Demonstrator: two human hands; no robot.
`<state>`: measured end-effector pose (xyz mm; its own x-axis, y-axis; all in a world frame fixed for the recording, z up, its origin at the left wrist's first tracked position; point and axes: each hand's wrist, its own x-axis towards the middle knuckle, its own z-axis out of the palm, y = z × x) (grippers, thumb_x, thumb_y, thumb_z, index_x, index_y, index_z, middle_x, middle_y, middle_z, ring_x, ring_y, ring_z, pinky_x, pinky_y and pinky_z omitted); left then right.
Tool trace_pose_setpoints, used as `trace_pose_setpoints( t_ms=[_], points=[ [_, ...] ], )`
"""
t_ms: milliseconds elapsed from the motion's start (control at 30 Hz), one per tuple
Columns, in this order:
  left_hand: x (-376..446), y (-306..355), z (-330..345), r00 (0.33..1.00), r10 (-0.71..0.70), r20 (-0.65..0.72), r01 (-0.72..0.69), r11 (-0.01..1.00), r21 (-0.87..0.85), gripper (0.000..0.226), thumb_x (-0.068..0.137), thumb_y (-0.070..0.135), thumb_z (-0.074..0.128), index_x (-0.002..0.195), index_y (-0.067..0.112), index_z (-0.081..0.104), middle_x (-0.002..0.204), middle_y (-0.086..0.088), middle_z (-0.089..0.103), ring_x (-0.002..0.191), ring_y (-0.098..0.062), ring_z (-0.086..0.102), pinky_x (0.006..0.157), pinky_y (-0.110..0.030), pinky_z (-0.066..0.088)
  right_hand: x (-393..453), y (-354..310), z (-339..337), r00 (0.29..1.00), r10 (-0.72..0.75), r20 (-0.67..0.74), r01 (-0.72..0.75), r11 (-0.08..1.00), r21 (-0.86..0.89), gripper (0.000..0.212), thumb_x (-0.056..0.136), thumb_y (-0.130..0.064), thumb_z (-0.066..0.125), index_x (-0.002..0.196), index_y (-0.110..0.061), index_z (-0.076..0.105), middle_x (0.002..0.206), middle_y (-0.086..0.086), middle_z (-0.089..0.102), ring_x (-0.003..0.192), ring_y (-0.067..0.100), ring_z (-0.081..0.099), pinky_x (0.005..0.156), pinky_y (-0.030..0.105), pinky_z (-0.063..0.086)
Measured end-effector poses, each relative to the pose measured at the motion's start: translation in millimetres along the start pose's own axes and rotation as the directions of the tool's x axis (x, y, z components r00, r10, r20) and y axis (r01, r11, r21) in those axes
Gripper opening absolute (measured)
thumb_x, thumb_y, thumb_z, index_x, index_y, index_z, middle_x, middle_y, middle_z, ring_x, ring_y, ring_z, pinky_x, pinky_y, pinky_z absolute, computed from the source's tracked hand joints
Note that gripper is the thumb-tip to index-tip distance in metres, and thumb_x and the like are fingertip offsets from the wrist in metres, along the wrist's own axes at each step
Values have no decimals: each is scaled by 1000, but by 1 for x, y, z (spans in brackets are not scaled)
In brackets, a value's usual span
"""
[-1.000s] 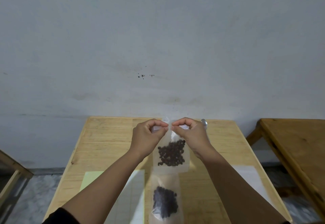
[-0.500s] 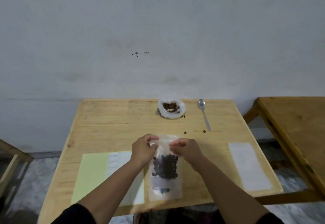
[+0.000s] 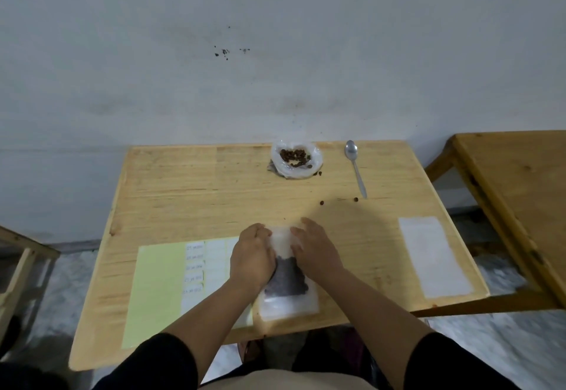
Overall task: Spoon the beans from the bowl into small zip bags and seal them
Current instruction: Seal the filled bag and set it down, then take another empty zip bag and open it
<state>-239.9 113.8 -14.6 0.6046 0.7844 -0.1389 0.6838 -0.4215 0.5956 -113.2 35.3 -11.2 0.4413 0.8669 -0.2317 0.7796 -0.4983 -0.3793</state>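
Lowered onto table (image 3: 190,193): bag (image 3: 288,285); both hands pressing it.

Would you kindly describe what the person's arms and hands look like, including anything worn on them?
Both forearms are bare, with black sleeves ending around the elbows. The left hand and right hand wear no gloves, and no rings, watch or bracelets are visible in this slightly blurred view.

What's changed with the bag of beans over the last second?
The clear zip bag of dark beans, held up by its top a second ago, now lies flat on the wooden table. The left hand and right hand came down with it and rest on it. Metal spoon unmoved since half a second ago.
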Motion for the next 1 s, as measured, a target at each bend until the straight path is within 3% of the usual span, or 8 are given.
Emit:
trace_pose_setpoints(
  t_ms=[167,267,333,433,600,733,900,1000],
  points=[
    [9,13,-1,982,186,11,-184,963,196,47,73,17,46,112,-4,61,102,-19,64,94,-36,62,80,-39,51,-2,-3,-6,993,-122,-4,119,975,-185,51,94,-14,38,141,2,29,149,19,30,141,32,23,115,38,21],
    [16,35,-3,966,258,33,-256,926,276,53,80,10,58,130,-7,47,125,-25,55,119,-39,50,102,-44,39,1,2,-19,984,-161,-71,143,966,-214,48,73,-16,59,115,6,59,116,20,63,112,32,60,93,39,49],
    [22,52,-2,957,291,-1,-275,905,325,53,87,8,53,137,-3,39,138,-21,46,132,-35,39,111,-40,28,-1,4,-36,968,-202,-152,155,949,-274,43,70,-17,59,107,4,65,106,16,69,103,27,66,88,36,51],
    [33,79,6,921,389,-32,-352,862,364,51,76,6,69,123,-4,55,122,-22,60,119,-34,54,101,-41,42,-9,20,-60,958,-180,-225,107,947,-304,48,76,-17,36,108,6,64,106,18,68,104,28,65,91,38,51],
    [38,136,27,852,523,-13,-481,794,371,53,62,4,80,112,-4,62,109,-19,66,106,-33,63,93,-41,48,-34,79,-91,947,-2,-321,-61,981,-187,49,78,-12,57,123,7,51,123,23,58,118,34,55,97,42,45],
    [35,165,66,831,556,30,-537,785,308,50,67,5,77,113,-5,60,111,-19,65,108,-34,62,95,-42,47,-64,132,-105,919,177,-351,-227,968,-106,55,91,-17,46,139,5,32,144,23,37,137,34,33,111,40,29],
    [25,194,110,850,512,120,-526,827,197,47,90,14,52,135,0,43,135,-12,47,131,-28,40,112,-34,27,-95,187,-98,892,324,-315,-370,924,-98,51,73,-24,58,115,5,60,116,21,64,108,32,63,85,39,53],
    [21,201,132,830,532,168,-556,812,178,47,85,8,56,130,-2,48,127,-17,53,121,-32,49,105,-38,38,-107,210,-86,906,302,-297,-342,935,-91,60,87,-24,53,137,4,37,142,22,42,133,33,39,108,40,33]
  ],
)
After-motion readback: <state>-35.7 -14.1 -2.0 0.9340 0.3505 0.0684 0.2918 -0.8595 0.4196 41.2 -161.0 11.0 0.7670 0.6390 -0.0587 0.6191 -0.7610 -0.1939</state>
